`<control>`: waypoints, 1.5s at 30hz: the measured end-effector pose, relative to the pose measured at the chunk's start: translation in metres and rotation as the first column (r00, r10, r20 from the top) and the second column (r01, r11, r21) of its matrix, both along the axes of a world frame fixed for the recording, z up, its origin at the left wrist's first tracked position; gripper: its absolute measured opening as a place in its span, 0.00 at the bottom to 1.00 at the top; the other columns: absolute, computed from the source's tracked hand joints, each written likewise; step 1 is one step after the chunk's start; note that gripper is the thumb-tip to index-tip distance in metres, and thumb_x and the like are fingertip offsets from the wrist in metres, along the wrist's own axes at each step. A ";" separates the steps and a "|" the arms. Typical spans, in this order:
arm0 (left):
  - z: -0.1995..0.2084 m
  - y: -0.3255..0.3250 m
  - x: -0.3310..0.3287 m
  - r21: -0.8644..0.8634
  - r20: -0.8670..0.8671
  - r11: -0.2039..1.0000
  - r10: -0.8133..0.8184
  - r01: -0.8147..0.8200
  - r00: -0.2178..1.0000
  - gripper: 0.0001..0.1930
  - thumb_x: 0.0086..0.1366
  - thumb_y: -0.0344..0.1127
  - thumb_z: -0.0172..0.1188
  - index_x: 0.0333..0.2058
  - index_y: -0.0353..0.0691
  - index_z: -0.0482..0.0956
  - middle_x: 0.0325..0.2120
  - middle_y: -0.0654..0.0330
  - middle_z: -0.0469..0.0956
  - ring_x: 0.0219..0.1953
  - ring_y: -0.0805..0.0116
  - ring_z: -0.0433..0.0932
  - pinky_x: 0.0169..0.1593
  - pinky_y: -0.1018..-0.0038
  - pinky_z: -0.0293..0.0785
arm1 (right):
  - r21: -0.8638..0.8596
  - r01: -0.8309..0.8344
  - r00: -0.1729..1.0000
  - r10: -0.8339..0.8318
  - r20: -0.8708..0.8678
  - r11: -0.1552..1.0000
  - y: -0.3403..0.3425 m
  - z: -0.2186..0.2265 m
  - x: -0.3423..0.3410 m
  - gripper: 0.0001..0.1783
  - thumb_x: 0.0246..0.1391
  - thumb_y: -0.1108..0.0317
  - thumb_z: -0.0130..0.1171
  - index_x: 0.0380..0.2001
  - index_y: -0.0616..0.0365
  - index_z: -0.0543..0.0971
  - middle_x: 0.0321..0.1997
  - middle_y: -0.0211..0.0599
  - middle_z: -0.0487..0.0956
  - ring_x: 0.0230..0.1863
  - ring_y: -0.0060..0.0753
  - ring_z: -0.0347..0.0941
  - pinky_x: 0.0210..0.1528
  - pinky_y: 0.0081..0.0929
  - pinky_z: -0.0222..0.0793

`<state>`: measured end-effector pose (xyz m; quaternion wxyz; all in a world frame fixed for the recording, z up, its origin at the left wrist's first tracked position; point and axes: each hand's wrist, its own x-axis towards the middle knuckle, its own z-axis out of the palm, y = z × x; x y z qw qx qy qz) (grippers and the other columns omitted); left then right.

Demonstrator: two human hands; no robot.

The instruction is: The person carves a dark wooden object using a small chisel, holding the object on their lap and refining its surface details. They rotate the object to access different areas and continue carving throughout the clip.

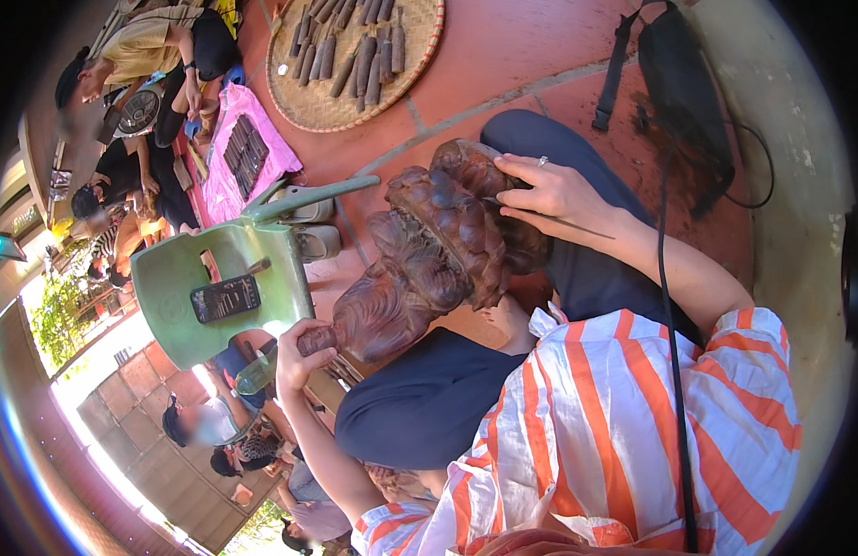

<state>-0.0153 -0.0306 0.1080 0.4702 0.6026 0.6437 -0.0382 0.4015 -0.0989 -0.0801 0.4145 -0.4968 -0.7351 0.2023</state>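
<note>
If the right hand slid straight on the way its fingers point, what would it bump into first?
The dark brown carved wooden figure: the right hand, holding a thin dark rod, points at the figure's rounded end. The fingertips seem to touch it, though depth is unclear.

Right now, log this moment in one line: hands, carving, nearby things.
left hand: grips carving by narrow end | right hand: holds thin tool at wide end | phone: on green chair
</note>
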 end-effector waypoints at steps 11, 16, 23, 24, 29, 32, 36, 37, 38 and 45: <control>-0.001 -0.011 0.000 -0.025 -0.036 0.997 0.068 -0.068 0.997 0.22 0.42 0.27 0.67 0.40 0.29 0.78 0.29 0.60 0.78 0.30 0.74 0.75 0.34 0.79 0.74 | -0.147 0.138 0.990 -0.141 -0.011 0.980 -0.004 0.009 -0.017 0.07 0.48 0.65 0.66 0.31 0.54 0.82 0.55 0.49 0.71 0.55 0.51 0.70 0.47 0.41 0.73; 0.000 -0.020 0.010 0.016 -0.058 0.998 0.061 -0.060 0.996 0.22 0.41 0.29 0.67 0.39 0.29 0.78 0.30 0.60 0.78 0.32 0.73 0.75 0.37 0.77 0.73 | -0.116 0.164 0.986 -0.159 0.051 0.980 -0.003 0.005 -0.022 0.07 0.47 0.66 0.66 0.29 0.54 0.81 0.55 0.51 0.71 0.54 0.53 0.71 0.47 0.41 0.73; 0.003 -0.021 0.014 0.095 -0.091 0.995 -0.023 0.032 0.996 0.22 0.40 0.29 0.67 0.38 0.30 0.79 0.29 0.60 0.79 0.32 0.73 0.75 0.39 0.77 0.72 | -0.077 0.103 0.995 -0.103 0.004 0.992 0.006 -0.007 -0.006 0.06 0.48 0.67 0.64 0.28 0.57 0.80 0.51 0.49 0.75 0.48 0.52 0.75 0.45 0.42 0.74; 0.004 -0.020 0.015 0.086 -0.092 0.996 -0.012 0.020 0.996 0.22 0.40 0.29 0.67 0.38 0.30 0.79 0.29 0.61 0.79 0.32 0.73 0.75 0.39 0.77 0.72 | -0.060 0.102 0.993 -0.105 -0.060 0.993 0.009 -0.011 -0.001 0.06 0.49 0.67 0.63 0.27 0.57 0.79 0.48 0.48 0.77 0.45 0.52 0.75 0.43 0.42 0.74; 0.007 -0.017 0.023 0.061 -0.065 0.998 0.035 -0.031 0.997 0.21 0.40 0.27 0.67 0.38 0.30 0.79 0.29 0.61 0.78 0.31 0.74 0.76 0.37 0.79 0.73 | -0.063 0.116 0.974 -0.126 -0.190 0.991 0.008 -0.012 0.001 0.07 0.49 0.65 0.64 0.27 0.56 0.80 0.46 0.46 0.78 0.43 0.53 0.76 0.42 0.43 0.74; 0.007 -0.016 0.022 0.062 -0.076 0.998 0.025 -0.020 0.997 0.21 0.41 0.26 0.67 0.39 0.30 0.79 0.29 0.62 0.78 0.31 0.75 0.76 0.37 0.79 0.73 | -0.095 0.194 0.979 -0.199 -0.043 0.976 -0.001 0.003 -0.016 0.06 0.49 0.65 0.64 0.27 0.55 0.80 0.49 0.50 0.74 0.46 0.55 0.74 0.42 0.44 0.75; 0.009 -0.016 0.028 0.066 -0.073 0.997 0.029 -0.024 0.997 0.22 0.40 0.27 0.67 0.39 0.31 0.80 0.29 0.61 0.79 0.31 0.74 0.76 0.37 0.79 0.73 | -0.095 0.148 0.989 -0.145 0.031 0.984 -0.002 0.002 -0.012 0.05 0.49 0.66 0.63 0.26 0.55 0.80 0.49 0.49 0.73 0.46 0.55 0.73 0.42 0.44 0.75; 0.008 -0.017 0.026 0.068 -0.074 0.997 0.032 -0.027 0.997 0.22 0.40 0.28 0.67 0.39 0.31 0.80 0.29 0.61 0.79 0.31 0.74 0.76 0.37 0.79 0.73 | -0.088 0.138 0.990 -0.140 -0.008 0.986 0.000 -0.002 -0.009 0.05 0.49 0.67 0.63 0.27 0.55 0.80 0.48 0.47 0.74 0.46 0.53 0.73 0.41 0.44 0.74; 0.007 -0.018 0.023 0.069 -0.076 0.997 0.035 -0.029 0.997 0.22 0.40 0.28 0.67 0.39 0.31 0.80 0.29 0.61 0.79 0.32 0.74 0.76 0.38 0.79 0.73 | -0.080 0.129 0.990 -0.133 -0.047 0.988 0.004 -0.010 -0.005 0.05 0.49 0.67 0.64 0.27 0.56 0.80 0.48 0.45 0.75 0.46 0.51 0.73 0.41 0.43 0.74; 0.007 -0.017 0.023 0.075 -0.068 0.997 0.042 -0.037 0.997 0.22 0.40 0.27 0.67 0.39 0.31 0.80 0.30 0.61 0.79 0.33 0.73 0.76 0.41 0.77 0.73 | -0.109 0.184 0.979 -0.192 -0.070 0.977 0.002 0.003 -0.013 0.05 0.48 0.66 0.64 0.27 0.54 0.81 0.47 0.46 0.74 0.45 0.53 0.73 0.40 0.43 0.75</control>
